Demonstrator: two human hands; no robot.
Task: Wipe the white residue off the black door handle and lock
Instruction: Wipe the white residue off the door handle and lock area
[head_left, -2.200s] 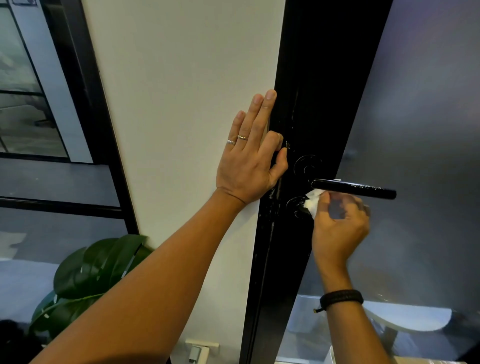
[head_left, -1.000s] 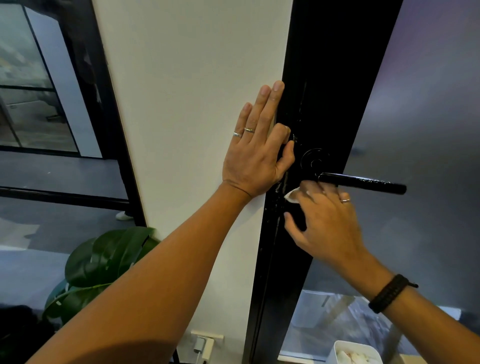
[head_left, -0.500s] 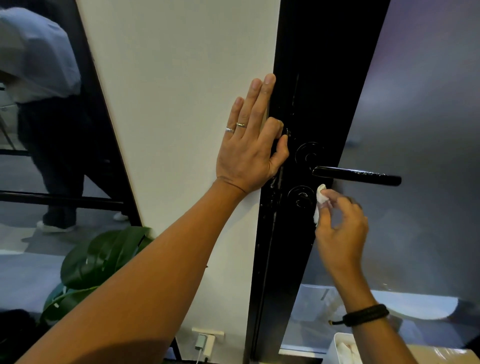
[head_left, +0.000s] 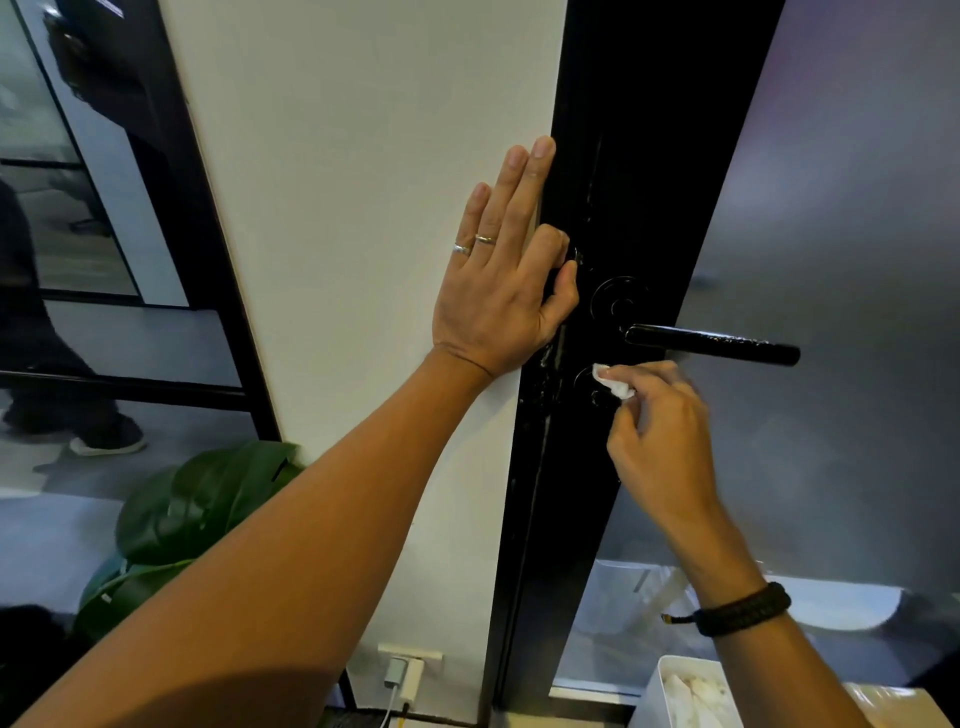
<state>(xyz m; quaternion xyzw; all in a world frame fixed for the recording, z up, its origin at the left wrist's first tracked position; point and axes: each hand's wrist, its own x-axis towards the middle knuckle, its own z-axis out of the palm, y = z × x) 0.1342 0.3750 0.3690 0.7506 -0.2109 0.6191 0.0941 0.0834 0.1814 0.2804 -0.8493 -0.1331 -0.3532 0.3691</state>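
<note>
The handle (head_left: 711, 344) juts out level from the black door frame (head_left: 623, 156), pointing right, with its round rose (head_left: 615, 304) just above and left of its root. Directly below the handle's root sits the lock (head_left: 589, 387), a round black plate, partly hidden by a small white wipe (head_left: 612, 382). The right hand (head_left: 657, 436) comes up from below the handle, its fingers (head_left: 644, 371) curled and pinching the wipe against the lock. A dark braided band (head_left: 737, 613) circles that wrist.

The left hand (head_left: 504, 280) lies flat left of the handle, fingers straight and together on the white wall (head_left: 363, 208), the thumb reaching across onto the frame edge beside the rose; it holds nothing. Two rings (head_left: 475, 244) show on it. Its forearm runs down to the lower left and hides much of the wall's foot. White flecks (head_left: 548, 358) show on the frame edge just left of the lock, below the left palm, and faint marks run along the top of the handle.

Right of the handle is a frosted grey glass pane (head_left: 831, 260). Far below the handle, a white tub (head_left: 685, 691) stands at the bottom edge. Low and left of the handle, big green leaves (head_left: 197, 504) sit under the forearm, and a plug with cable (head_left: 400, 675) hangs in a wall socket. Farther left, past a black-framed glass partition (head_left: 218, 312), a person's dark trouser leg and shoe (head_left: 109, 441) are seen.
</note>
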